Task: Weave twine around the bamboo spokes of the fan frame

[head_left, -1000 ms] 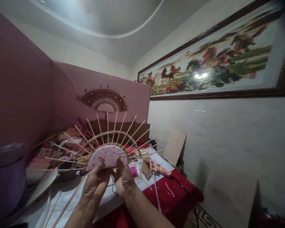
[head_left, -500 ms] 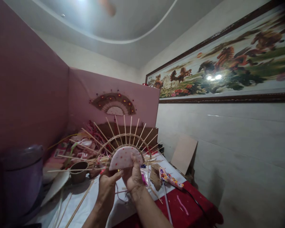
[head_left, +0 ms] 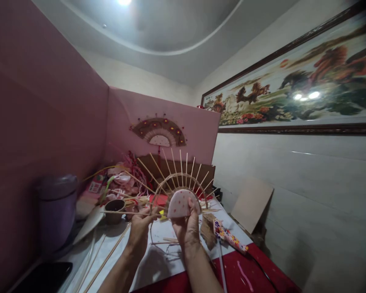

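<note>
I hold up a half-made fan [head_left: 178, 185]: a pink dotted half-round base with thin bamboo sticks spreading out and a woven arc of cord across them. My right hand [head_left: 186, 228] grips the pink base from below, thumb up on its face. My left hand [head_left: 139, 228] is closed on the fan's left side, pinching the cord or the lowest sticks near the base. A loose end of cord hangs down in a loop under the fan.
A finished brown fan [head_left: 159, 131] hangs on the pink partition. On the white table [head_left: 158, 260] lie long sticks [head_left: 108, 256], a small brown cup [head_left: 114, 205], a patterned glue gun [head_left: 228, 238], craft clutter and a purple pot [head_left: 56, 203]. Cardboard sheet [head_left: 251, 203] leans against the right wall.
Both hands and the fan have shifted right and farther from me. My left hand has moved from the pink base to the left side of the fan.
</note>
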{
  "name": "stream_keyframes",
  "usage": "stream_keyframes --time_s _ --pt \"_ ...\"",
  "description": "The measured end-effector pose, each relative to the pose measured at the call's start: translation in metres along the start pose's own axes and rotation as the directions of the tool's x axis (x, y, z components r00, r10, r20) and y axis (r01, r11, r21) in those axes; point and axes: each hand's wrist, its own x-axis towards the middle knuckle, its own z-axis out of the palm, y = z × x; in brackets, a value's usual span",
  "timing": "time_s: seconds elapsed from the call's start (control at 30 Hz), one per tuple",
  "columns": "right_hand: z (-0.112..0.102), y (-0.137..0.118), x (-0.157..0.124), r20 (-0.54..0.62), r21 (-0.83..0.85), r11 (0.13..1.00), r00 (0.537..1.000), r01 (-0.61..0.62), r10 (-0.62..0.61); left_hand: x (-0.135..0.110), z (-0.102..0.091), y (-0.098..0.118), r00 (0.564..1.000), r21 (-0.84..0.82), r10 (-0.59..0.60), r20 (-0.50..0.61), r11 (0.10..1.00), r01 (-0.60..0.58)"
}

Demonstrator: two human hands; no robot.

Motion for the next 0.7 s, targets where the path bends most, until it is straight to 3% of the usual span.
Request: stream_keyframes --time_s 0.1,0.3,0.4,0.57,0.7 --pt "0.0 0.002 -0.002 -0.001 -0.055 0.998 1.0 -0.024 0.024 0.002 -0.004 0.006 0.997 0.038 -0.009 0.077 0.999 0.006" --pt "-0.001 0.006 -0.003 0.023 -0.103 0.994 0.998 -0.049 0.052 0.003 -0.015 0.033 0.989 -0.062 0.091 -0.115 0.993 -0.099" --pt "0.0 0.006 -0.005 0.015 -0.11 0.992 0.998 -0.065 0.067 0.001 -0.019 0.046 0.986 -0.15 0.106 -0.129 0.981 -0.125" --pt "0.001 0.006 -0.007 -0.014 -0.15 0.988 0.999 -0.043 0.042 -0.005 -0.022 0.056 0.999 -0.189 -0.042 0.033 0.981 0.047" --pt "0.0 0.006 -0.006 -0.018 -0.203 0.979 1.0 -0.023 0.02 -0.004 -0.023 0.058 0.992 -0.245 -0.071 0.108 0.965 0.095"
